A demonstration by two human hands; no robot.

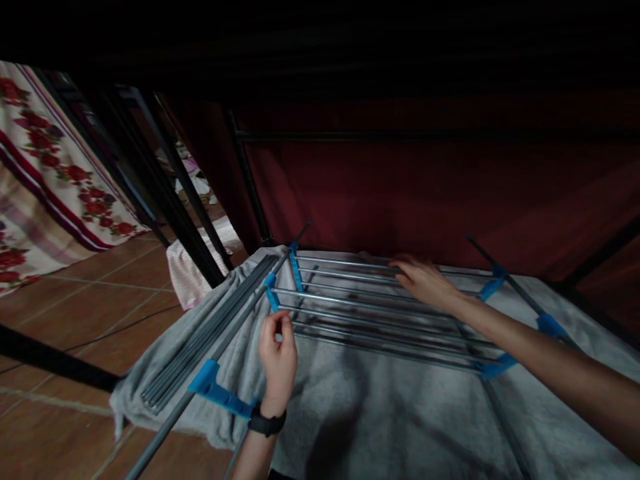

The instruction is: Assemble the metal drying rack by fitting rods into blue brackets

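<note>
A drying rack (350,303) of thin metal rods with blue plastic brackets stands on a grey cloth. My left hand (277,353), a black watch on its wrist, is beside a blue bracket (271,292) at the rack's left side. Its fingers are curled, thumb close to forefinger; whether anything is between them I cannot make out. Reaching across the rack, my right hand (425,280) lies over the rear rods with its fingers stretched out to the left. A bundle of loose metal rods (210,333) rests on the cloth left of the rack.
Dark red fabric (400,193) hangs behind the rack, with a black metal frame bar (350,137) before it. Black posts (185,180) rise at the left. Beyond them are a flowered cloth (65,167) and brown floor tiles (100,293). Overhead it is dark.
</note>
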